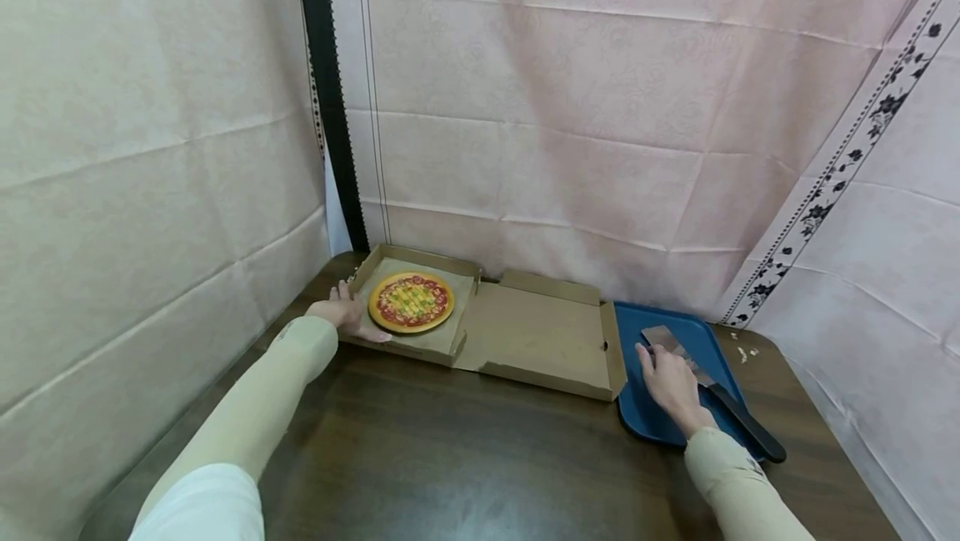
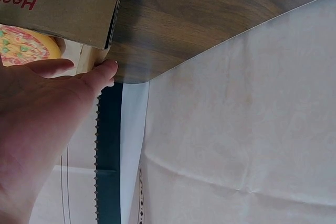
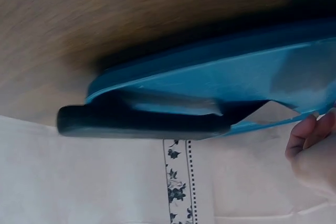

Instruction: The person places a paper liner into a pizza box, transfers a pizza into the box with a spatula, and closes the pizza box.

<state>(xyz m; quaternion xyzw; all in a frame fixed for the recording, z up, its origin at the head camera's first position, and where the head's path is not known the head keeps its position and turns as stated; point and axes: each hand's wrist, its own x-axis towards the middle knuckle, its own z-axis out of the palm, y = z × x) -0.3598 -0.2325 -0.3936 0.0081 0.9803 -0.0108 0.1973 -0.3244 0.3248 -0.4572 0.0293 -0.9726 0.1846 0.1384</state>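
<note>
At the back left, a round pizza (image 1: 412, 302) lies on pale paper inside an unfolded cardboard pizza box (image 1: 542, 330). My left hand (image 1: 348, 312) is at the box's front left corner, thumb stretched along the front and fingers at the left wall. In the left wrist view, fingertips (image 2: 109, 67) reach that side wall near the red print. My right hand (image 1: 673, 383) is over a blue tray (image 1: 639, 416), its fingertips close to the metal blade of a spatula (image 1: 742, 418) with a black handle. In the right wrist view, its fingers (image 3: 302, 132) are loosely bent beside the blade.
The box lid lies flat, its right edge against the tray. The spatula's handle juts past the tray's front right rim. Small pale scraps (image 1: 742, 353) lie on the dark wooden table (image 1: 450, 449). Cloth curtains (image 1: 555, 107) hang along the back and both sides.
</note>
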